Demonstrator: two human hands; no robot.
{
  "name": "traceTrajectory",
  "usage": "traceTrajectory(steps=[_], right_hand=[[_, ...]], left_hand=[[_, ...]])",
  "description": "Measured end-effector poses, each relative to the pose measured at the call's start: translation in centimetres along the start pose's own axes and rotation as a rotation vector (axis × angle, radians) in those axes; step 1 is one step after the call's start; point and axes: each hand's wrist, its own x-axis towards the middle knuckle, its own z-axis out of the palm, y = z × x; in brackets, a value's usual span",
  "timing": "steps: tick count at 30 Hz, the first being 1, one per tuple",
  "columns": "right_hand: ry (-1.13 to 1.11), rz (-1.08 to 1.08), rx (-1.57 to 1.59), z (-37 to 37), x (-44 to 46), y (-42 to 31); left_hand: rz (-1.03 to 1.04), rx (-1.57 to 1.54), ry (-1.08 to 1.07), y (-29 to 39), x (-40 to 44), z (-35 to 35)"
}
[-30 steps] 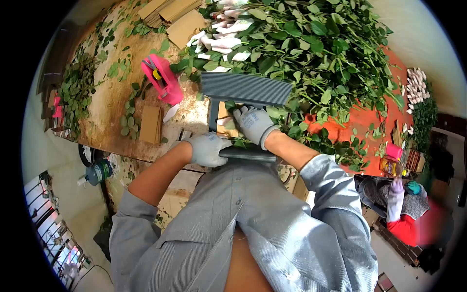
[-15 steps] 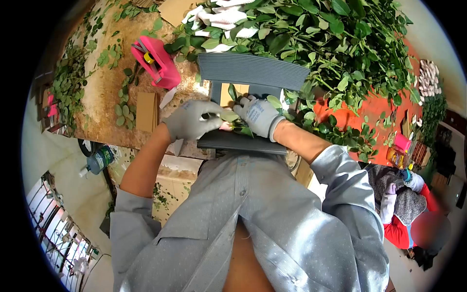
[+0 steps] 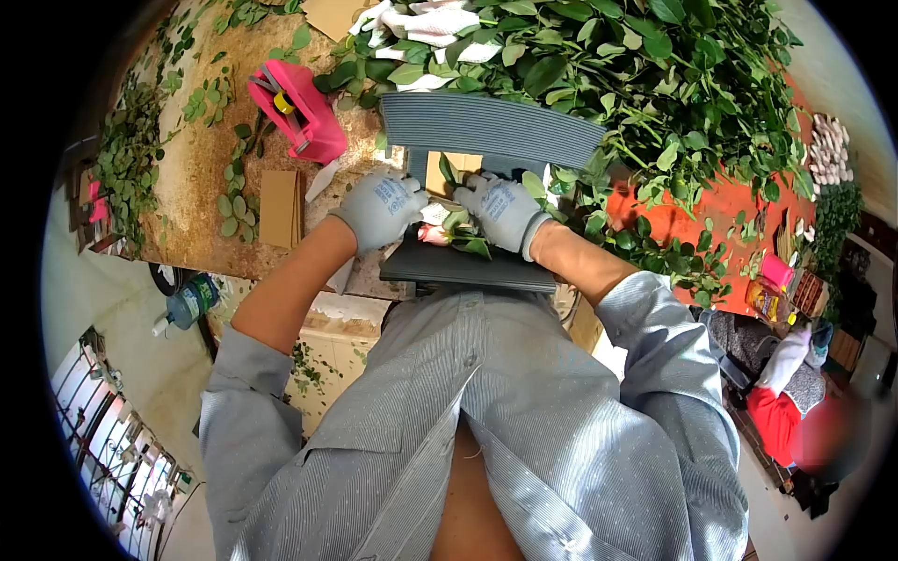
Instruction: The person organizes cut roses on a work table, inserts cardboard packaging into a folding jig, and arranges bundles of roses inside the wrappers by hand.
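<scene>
A grey ribbed stand [image 3: 491, 126] with a dark front ledge [image 3: 468, 265] is in front of my body. On it lies a pink rose [image 3: 433, 234], its bloom to the left and green leaves [image 3: 475, 247] to the right. My left hand [image 3: 382, 211], in a grey glove, is just left of the bloom with fingers curled; what they pinch is hidden. My right hand [image 3: 502, 213], gloved too, has its fingers closed at the rose's stem and leaves. Between and beyond the hands is a tan cardboard piece [image 3: 463, 175] with a leaf standing against it.
A pink tape dispenser [image 3: 313, 117] and stacked cardboard pieces [image 3: 280, 210] are on the left of the worktable. White gloves or netting [image 3: 435, 28] lie at the back. A large heap of leafy stems [image 3: 645, 84] covers the back right. Another person [image 3: 781, 393] is at the right.
My left hand has moved slightly right and turned its back upward; the pink bloom is now more exposed. My right hand has barely shifted. The person at the right has moved their arm.
</scene>
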Motion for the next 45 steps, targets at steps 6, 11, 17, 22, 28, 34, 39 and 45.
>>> traceTrajectory(steps=[6, 11, 17, 22, 28, 34, 39, 45], right_hand=[[-0.054, 0.026, 0.009, -0.5, 0.3, -0.1], [0.033, 0.0, 0.009, 0.7, 0.3, 0.4], [0.024, 0.005, 0.007, 0.6, 0.1, 0.4], [0.065, -0.058, -0.056, 0.6, 0.3, 0.1], [0.011, -0.097, -0.14, -0.2, 0.3, -0.6], [-0.014, -0.135, -0.198, -1.5, -0.3, -0.2], [-0.088, -0.086, -0.191, -1.7, -0.4, -1.6], [0.048, -0.138, -0.161, -0.4, -0.5, -1.2]], left_hand=[[0.138, 0.108, -0.01, -1.2, -0.2, -2.5], [0.073, 0.114, -0.086, -2.6, -0.8, -2.4], [-0.427, 0.16, -0.659, -4.3, -3.4, -8.6], [-0.057, -0.497, -0.169, 1.9, -3.6, -8.5], [-0.069, -0.546, -0.467, 6.4, -0.8, -6.7], [-0.067, -0.467, -0.433, 6.5, -1.2, -5.7], [-0.052, -0.472, -0.406, 6.4, -1.1, -5.2], [-0.055, -0.536, -0.359, 7.0, -1.3, -5.8]])
